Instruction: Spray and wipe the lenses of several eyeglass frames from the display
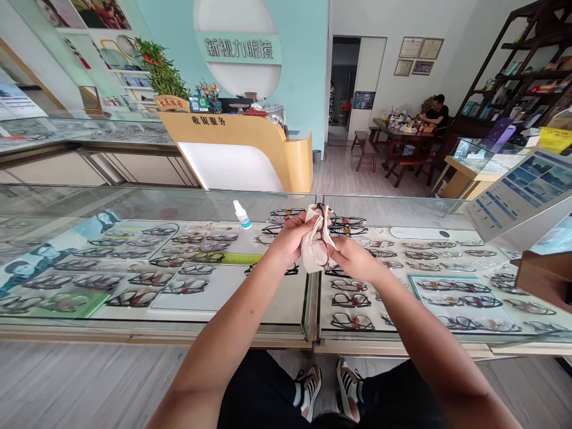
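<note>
Above the glass display counter, my left hand (291, 239) is closed around a cream cloth (311, 257) and the upper part of a pair of dark-framed glasses (328, 245). The cloth is folded over a lens. My right hand (353, 257) pinches the lower part of the glasses and the cloth edge from the right. Some fingertips are hidden by the cloth. A white spray bottle (242, 215) with a blue label stands on the glass top, left of my hands.
Rows of eyeglasses lie inside the glass counter (277, 333). A tilted printed display board (522, 190) and a brown box (543, 277) are at the right. Beyond are a wooden reception desk (297, 158) and a person (437, 113) seated at a table.
</note>
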`<state>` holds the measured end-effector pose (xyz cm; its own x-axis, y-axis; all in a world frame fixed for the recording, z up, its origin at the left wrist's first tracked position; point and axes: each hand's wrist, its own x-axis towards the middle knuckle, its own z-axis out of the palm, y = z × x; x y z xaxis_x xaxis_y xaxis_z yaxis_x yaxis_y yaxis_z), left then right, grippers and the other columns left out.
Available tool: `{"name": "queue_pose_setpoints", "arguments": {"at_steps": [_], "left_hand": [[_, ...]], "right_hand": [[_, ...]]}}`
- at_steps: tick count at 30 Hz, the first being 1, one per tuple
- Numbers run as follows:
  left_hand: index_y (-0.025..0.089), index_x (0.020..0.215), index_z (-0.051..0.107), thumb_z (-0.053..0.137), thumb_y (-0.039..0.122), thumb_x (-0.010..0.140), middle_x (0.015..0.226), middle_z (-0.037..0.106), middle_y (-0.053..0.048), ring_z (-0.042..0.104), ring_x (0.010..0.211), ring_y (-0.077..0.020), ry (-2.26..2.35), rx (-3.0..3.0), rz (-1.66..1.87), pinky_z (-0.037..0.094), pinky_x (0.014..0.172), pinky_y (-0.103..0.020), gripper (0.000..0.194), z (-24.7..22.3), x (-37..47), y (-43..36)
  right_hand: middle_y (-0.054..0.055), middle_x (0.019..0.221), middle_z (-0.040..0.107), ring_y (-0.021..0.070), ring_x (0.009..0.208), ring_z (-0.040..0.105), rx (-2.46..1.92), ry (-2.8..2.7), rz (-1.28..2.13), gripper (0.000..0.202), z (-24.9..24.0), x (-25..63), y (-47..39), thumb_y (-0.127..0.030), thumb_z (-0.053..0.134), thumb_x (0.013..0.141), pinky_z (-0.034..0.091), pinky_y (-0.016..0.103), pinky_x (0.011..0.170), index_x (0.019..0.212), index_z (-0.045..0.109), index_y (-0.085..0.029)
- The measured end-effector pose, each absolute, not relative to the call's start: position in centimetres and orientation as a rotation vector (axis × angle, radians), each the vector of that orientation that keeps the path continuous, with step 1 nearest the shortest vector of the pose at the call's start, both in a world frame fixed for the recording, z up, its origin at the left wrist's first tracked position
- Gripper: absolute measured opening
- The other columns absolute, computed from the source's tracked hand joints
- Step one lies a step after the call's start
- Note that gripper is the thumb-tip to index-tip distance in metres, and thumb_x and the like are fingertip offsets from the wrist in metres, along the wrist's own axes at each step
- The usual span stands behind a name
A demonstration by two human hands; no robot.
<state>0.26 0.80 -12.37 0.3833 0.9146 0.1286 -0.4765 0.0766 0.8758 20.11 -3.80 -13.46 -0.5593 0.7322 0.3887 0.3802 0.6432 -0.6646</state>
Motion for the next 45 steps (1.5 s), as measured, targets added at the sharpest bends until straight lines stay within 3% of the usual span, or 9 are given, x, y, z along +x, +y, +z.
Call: {"name": "queue_pose_setpoints", "arguments": {"at_steps": [6,11,15,18,24,28,32,40,45], "left_hand": [[0.01,0.098,0.087,0.109,0.042,0.069,0.094,0.086,-0.014,0.076,0.073,-0.0205,0.55,0.981,1.131,0.057,0.063,-0.029,0.049,-12.0,-0.2,1.0],[0.01,0.099,0.088,0.112,0.048,0.063,0.092,0.085,-0.012,0.071,0.067,-0.0157,0.55,0.984,1.165,0.055,0.062,-0.028,0.058,-12.1,-0.4,1.3],[0.012,0.097,0.086,0.111,0.053,0.063,0.093,0.086,-0.013,0.074,0.07,-0.0178,0.573,1.017,1.255,0.056,0.066,-0.029,0.059,-12.2,-0.5,1.7],[0.014,0.098,0.085,0.111,0.056,0.061,0.096,0.087,-0.013,0.079,0.076,-0.0216,0.605,1.032,1.313,0.06,0.071,-0.032,0.062,-12.2,-0.3,1.7],[0.017,0.1,0.084,0.106,0.06,0.071,0.1,0.089,-0.012,0.083,0.087,-0.0252,0.589,1.136,1.314,0.064,0.081,-0.035,0.056,-12.4,0.9,0.2],[0.018,0.099,0.083,0.103,0.062,0.076,0.1,0.088,-0.01,0.082,0.086,-0.0233,0.56,1.159,1.344,0.064,0.08,-0.034,0.054,-12.6,1.6,-0.7],[0.019,0.105,0.082,0.102,0.061,0.078,0.1,0.088,-0.009,0.08,0.082,-0.0205,0.554,1.187,1.341,0.063,0.076,-0.031,0.054,-12.4,1.6,-1.1],[0.019,0.118,0.079,0.104,0.052,0.077,0.109,0.088,-0.01,0.083,0.094,-0.0247,0.615,1.368,1.335,0.064,0.08,-0.031,0.058,-11.5,1.2,-2.0],[0.019,0.106,0.078,0.107,0.053,0.07,0.089,0.082,-0.002,0.073,0.074,-0.017,0.664,1.392,1.329,0.057,0.068,-0.027,0.058,-11.2,1.1,-2.1]], "right_hand": [[0.004,0.088,0.063,0.0218,0.078,0.055,-0.772,-2.218,0.702,0.047,-13.4,20.2,-3.8,-0.063,0.034,0.121,0.049,0.039,0.079,0.091,0.046,-0.027],[0.006,0.098,0.07,0.0238,0.089,0.062,-0.716,-2.252,0.762,0.034,-13.7,21.0,-3.6,-0.048,0.041,0.121,0.054,0.041,0.088,0.101,0.057,-0.026],[0.007,0.109,0.071,0.0251,0.1,0.067,-0.772,-2.163,0.701,0.007,-13.9,21.5,-3.1,-0.025,0.059,0.109,0.055,0.042,0.093,0.112,0.064,-0.025],[0.007,0.114,0.069,0.0268,0.11,0.068,-0.829,-1.917,0.527,0.024,-13.7,21.4,-3.1,-0.017,0.064,0.1,0.055,0.045,0.101,0.122,0.069,-0.025],[0.006,0.096,0.07,0.0257,0.095,0.067,-0.785,-1.77,0.448,0.015,-13.2,20.2,-3.8,-0.032,0.069,0.11,0.054,0.047,0.096,0.105,0.082,-0.027],[0.006,0.097,0.07,0.0266,0.099,0.066,-0.803,-1.714,0.581,0.034,-13.3,19.9,-3.9,-0.056,0.071,0.11,0.051,0.048,0.099,0.097,0.088,-0.029],[0.005,0.096,0.065,0.026,0.099,0.062,-0.77,-1.652,0.924,0.047,-13.0,20.2,-3.9,-0.074,0.076,0.101,0.05,0.044,0.094,0.096,0.091,-0.03],[0.006,0.099,0.068,0.0251,0.099,0.061,-0.667,-1.443,1.27,0.048,-13.7,19.9,-3.7,-0.073,0.089,0.09,0.049,0.04,0.095,0.089,0.09,-0.026],[0.005,0.095,0.07,0.0244,0.094,0.063,-0.682,-1.458,1.304,0.049,-13.8,19.8,-3.9,-0.074,0.088,0.091,0.051,0.04,0.094,0.092,0.09,-0.025]]}}
